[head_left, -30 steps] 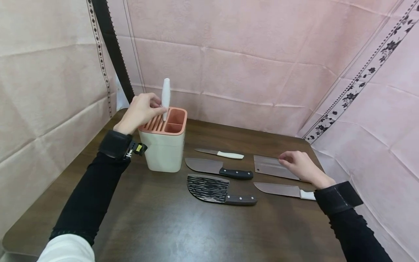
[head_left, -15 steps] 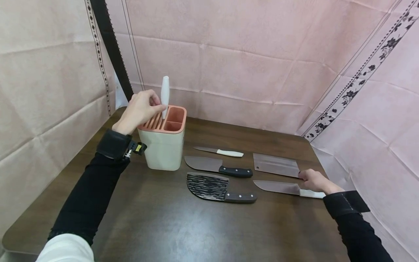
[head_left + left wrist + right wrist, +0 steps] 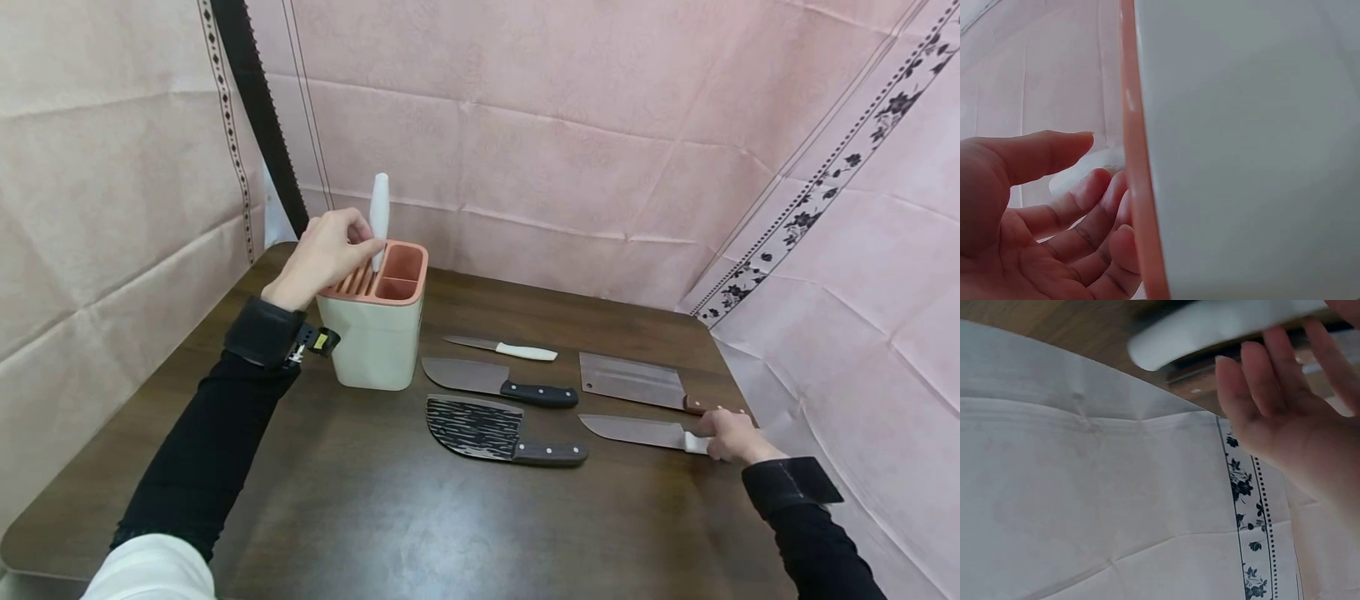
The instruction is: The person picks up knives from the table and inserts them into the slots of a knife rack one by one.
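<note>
At the back left, my left hand (image 3: 327, 252) has thumb and fingertips about the white handle of a knife (image 3: 380, 218) that stands upright in the knife block (image 3: 377, 350); its blade is hidden in a slot. The left wrist view shows that white handle (image 3: 1067, 181) between thumb and curled fingers, beside the block's orange rim (image 3: 1138, 150). On the right, my right hand (image 3: 735, 436) grips the white handle of a chef's knife (image 3: 633, 428) lying on the table. From the right wrist, fingertips meet the lower edge of the handle (image 3: 1210, 331), with the thumb across from them.
Just behind the right hand lies a cleaver (image 3: 633, 381) with a brown handle. Mid-table are a small white-handled paring knife (image 3: 525, 352), a black-handled knife (image 3: 540, 395) and a broad dark-patterned knife (image 3: 476, 429). Pink cloth (image 3: 525, 150) hangs around the wooden table (image 3: 420, 533).
My right hand has come down past the cleaver's handle, moving right and nearer to me, onto the chef's knife's white handle. The left hand has stayed at the upright knife.
</note>
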Action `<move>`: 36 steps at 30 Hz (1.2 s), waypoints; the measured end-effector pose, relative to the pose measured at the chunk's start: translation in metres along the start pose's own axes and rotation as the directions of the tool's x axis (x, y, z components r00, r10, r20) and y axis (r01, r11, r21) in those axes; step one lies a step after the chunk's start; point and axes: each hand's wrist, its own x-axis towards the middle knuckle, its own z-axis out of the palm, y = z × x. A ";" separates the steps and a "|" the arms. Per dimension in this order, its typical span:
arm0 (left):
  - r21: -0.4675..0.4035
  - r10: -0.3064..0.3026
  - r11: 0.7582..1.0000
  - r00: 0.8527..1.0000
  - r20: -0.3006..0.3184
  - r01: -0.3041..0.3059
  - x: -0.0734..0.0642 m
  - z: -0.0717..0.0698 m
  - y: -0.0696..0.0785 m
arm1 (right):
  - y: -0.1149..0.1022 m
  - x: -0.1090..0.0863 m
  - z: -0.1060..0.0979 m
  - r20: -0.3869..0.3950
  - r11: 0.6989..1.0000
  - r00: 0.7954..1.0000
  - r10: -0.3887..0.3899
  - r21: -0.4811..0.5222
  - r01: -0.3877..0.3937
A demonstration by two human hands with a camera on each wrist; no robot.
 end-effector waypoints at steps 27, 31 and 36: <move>-0.036 0.054 0.998 0.998 0.013 -0.054 -0.009 -0.002 0.009 | -0.006 -0.009 -0.049 -0.001 0.989 0.989 -0.147 0.002 0.147; -0.042 0.055 0.998 0.998 0.023 -0.054 -0.010 -0.002 0.011 | -0.017 -0.012 -0.073 0.011 0.979 0.981 -0.192 0.066 0.190; -0.044 0.053 0.998 0.997 0.051 -0.051 -0.010 0.000 0.012 | -0.032 -0.015 -0.096 0.040 0.983 0.983 -0.177 0.064 0.174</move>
